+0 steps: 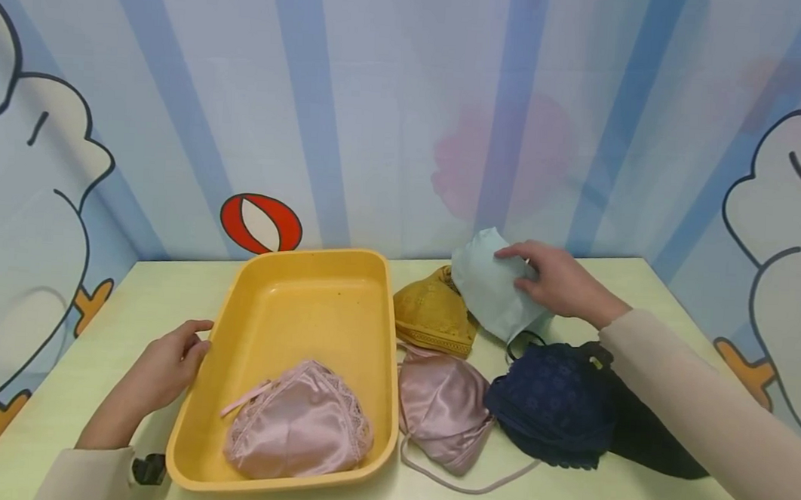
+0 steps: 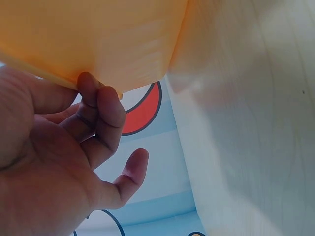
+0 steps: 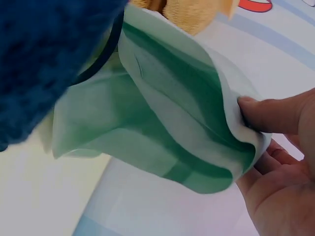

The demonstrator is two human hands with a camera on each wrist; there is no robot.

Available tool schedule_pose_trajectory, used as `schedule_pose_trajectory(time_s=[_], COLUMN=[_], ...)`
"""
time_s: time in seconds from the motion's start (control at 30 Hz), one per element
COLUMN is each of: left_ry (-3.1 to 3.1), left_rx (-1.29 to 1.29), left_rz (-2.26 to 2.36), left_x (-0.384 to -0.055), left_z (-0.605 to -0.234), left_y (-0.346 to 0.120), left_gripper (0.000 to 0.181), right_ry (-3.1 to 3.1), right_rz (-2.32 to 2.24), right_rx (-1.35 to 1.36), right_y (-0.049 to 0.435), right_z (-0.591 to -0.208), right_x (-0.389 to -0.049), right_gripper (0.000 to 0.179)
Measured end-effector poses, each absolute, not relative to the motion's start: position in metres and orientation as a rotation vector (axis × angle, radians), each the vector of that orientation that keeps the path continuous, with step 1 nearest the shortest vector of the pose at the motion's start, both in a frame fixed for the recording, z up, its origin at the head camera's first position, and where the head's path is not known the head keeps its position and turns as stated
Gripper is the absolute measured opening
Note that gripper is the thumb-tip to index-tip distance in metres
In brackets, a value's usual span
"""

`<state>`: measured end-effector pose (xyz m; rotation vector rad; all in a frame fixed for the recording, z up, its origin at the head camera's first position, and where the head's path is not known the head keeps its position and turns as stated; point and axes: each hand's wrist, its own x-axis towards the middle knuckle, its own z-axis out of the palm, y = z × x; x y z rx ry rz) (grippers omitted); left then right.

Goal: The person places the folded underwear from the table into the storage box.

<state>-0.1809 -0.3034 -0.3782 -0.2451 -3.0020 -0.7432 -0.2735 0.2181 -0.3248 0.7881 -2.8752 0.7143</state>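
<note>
My left hand (image 1: 166, 366) pinches the left rim of a yellow plastic tray (image 1: 332, 258) between thumb and fingers; the left wrist view has the tray's side wall (image 2: 133, 44) above those fingers. In the front of the tray lies a folded pink satin bra (image 1: 303, 426) with lace edging. At the back right, my right hand (image 1: 558, 281) grips a smooth pale mint bra (image 1: 487, 285). Seen from the right wrist, its thumb (image 3: 275, 115) presses one face of the folded mint fabric (image 3: 197, 123), with the other fingers behind it.
Right of the tray, a mustard lace bra (image 1: 434, 312) lies behind a second pink satin bra (image 1: 443, 411), whose strap trails forward. A navy lace bra (image 1: 555, 409) rests beside them, overlapping a black one (image 1: 656, 437) under my right forearm. A patterned backdrop (image 1: 393, 129) rises behind the table (image 1: 168, 283).
</note>
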Motion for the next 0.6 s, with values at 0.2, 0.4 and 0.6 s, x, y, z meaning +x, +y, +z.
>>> schedule_pose_trajectory(time_s=[0.2,0.4,0.6], left_ry=[-3.007,-3.005,-3.009], left_rx=[-0.247,-0.245,-0.251], left_rz=[-0.746,-0.748,-0.747], left_x=[-0.181,-0.180,-0.181], left_z=[-0.377,-0.377,-0.378], left_y=[-0.303,-0.303,-0.304], left_gripper=[0.035,0.035,0.035], right_ry=[-2.770,-2.581,-2.420], right_rz=[0.748,0.765,0.770], right_rx=[0.733,0.748,0.805], right_y=[0.217,0.209,0.197], right_z=[-0.308,-0.295,-0.287], right_x=[-0.266,-0.256,-0.246], right_gripper=[0.049,0.051,0.052])
